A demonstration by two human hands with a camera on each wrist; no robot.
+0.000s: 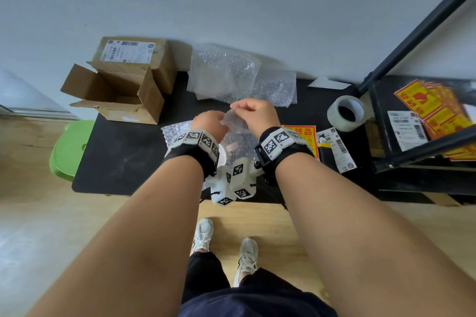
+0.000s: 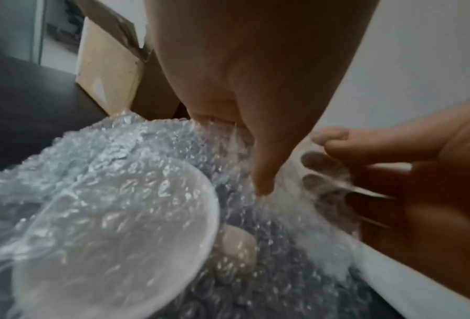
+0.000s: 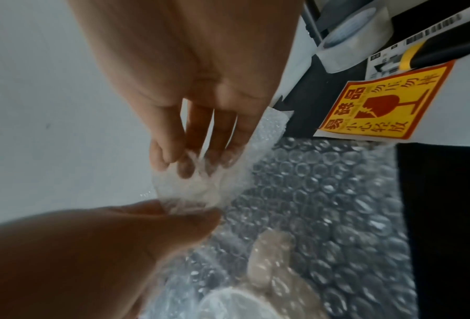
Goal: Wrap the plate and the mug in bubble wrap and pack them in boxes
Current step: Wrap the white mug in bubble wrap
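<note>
The head view takes in the whole black table (image 1: 123, 157), which the wrist cameras show only in slivers. At its upper left an open cardboard box (image 1: 113, 92) stands in front of a closed box (image 1: 144, 59) bearing a shipping label. A loose heap of bubble wrap (image 1: 231, 77) lies along the far edge at centre. Right of centre are a tape roll (image 1: 346, 113) and a yellow fragile sticker (image 3: 386, 103), whose broken-glass symbol is legible only in the right wrist view.

At mid-frame, a sheet of bubble wrap (image 2: 105, 172) covers a white mug (image 2: 135, 226). The mug's round rim shows clearly in the lower left of the left wrist view; from the head it is mostly hidden behind the wrists.

The left hand (image 1: 210, 123) and right hand (image 1: 253, 113) meet above the mug. Each pinches the same raised edge of the sheet between thumb and fingertips (image 3: 173, 157), seen best from the right wrist.

The plate cannot be made out.
</note>
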